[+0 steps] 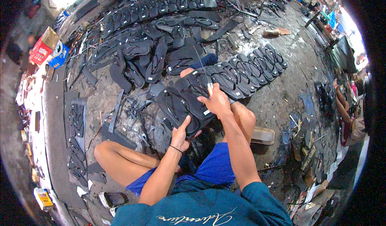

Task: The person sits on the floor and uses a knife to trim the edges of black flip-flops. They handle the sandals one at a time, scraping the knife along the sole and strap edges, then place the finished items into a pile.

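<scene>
A strip of black rubber sheet bearing several flip-flops (238, 70) stretches from my lap toward the far right. My left hand (180, 139) grips its near edge beside a black flip-flop (176, 106), thumb on top and fingers partly hidden underneath. In my right hand (218, 101) is a knife (209, 88) with a pale handle, closed in my fingers. Its long thin blade points up and away over the flip-flops. Small white labels show on the heels. The side of the rubber under my right hand is hidden.
Loose black flip-flops (156, 63) and rubber scraps cover the floor ahead. Behind them curves another row of flip-flops (152, 6). A wooden block (263, 136) lies by my right knee, a shoe (113, 200) at lower left. Another person's arm (341, 103) shows far right.
</scene>
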### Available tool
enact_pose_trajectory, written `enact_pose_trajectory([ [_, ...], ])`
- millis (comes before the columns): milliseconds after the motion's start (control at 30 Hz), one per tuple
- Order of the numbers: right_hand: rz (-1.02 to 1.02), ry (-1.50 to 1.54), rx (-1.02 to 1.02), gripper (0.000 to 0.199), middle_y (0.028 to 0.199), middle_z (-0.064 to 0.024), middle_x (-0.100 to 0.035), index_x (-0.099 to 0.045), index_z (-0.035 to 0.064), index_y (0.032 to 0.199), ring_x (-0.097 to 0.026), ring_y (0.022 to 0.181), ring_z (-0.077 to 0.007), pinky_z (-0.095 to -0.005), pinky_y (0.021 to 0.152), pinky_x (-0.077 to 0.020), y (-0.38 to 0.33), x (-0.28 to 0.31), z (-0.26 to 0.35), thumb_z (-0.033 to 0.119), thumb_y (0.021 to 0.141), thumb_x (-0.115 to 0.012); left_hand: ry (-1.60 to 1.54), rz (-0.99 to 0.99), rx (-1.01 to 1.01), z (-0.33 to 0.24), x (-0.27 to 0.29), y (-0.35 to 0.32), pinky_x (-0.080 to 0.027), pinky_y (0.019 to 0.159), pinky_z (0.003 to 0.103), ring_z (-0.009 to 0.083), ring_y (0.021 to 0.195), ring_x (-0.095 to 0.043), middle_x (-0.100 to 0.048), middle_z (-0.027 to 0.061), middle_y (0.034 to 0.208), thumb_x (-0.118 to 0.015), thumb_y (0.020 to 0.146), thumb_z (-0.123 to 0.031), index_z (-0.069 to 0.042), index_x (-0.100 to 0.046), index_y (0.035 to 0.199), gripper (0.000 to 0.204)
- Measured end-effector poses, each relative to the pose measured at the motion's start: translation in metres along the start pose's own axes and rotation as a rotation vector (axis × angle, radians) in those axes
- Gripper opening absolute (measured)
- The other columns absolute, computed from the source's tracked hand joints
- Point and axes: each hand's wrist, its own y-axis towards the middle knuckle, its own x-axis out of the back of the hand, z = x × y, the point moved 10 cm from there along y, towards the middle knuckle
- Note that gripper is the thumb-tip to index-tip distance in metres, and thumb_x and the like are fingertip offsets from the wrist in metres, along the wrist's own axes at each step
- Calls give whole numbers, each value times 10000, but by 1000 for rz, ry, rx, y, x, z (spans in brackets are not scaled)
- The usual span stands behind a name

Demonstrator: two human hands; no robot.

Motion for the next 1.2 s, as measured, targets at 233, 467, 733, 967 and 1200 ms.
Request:
enact_pose_trajectory([
  [233,32,649,20,212,649,-122,-535,-471,31,1091,-585,565,-197,-361,511,-431,-153,16,-3,194,961,-507,4,64,-153,-75,-20,-40,-594,652,393,207,805,-675,-671,74,947,-647,892,-236,-44,-599,1078,273],
  [467,185,547,-4,286,768,-207,-637,-465,25,1113,-639,706,-410,-468,601,-506,-231,-46,9,217,925,-559,122,-135,-104,-85,31,-31,-560,632,327,189,759,-681,-691,74,921,-632,899,-332,-45,-641,1005,305],
  [733,472,595,30,270,695,-208,-609,-429,-3,1066,-625,689,-420,-470,553,-471,-192,-68,7,210,937,-535,111,-133,-150,-75,40,-33,-540,602,298,169,726,-667,-685,62,896,-632,900,-316,-41,-623,1017,299],
  [967,493,476,74,344,788,-273,-624,-405,-71,1065,-618,739,-447,-522,642,-478,-155,-92,26,235,945,-504,21,-104,-128,-50,39,-39,-524,611,290,145,764,-646,-671,27,909,-629,901,-319,-78,-618,1031,274],
  [1200,342,172,-18,342,798,-266,-625,-445,-82,1103,-609,783,-473,-535,672,-499,-144,-112,22,145,871,-554,-132,-112,-65,-32,32,-49,-511,674,261,131,806,-649,-692,-2,931,-611,906,-341,-123,-646,1015,246],
])
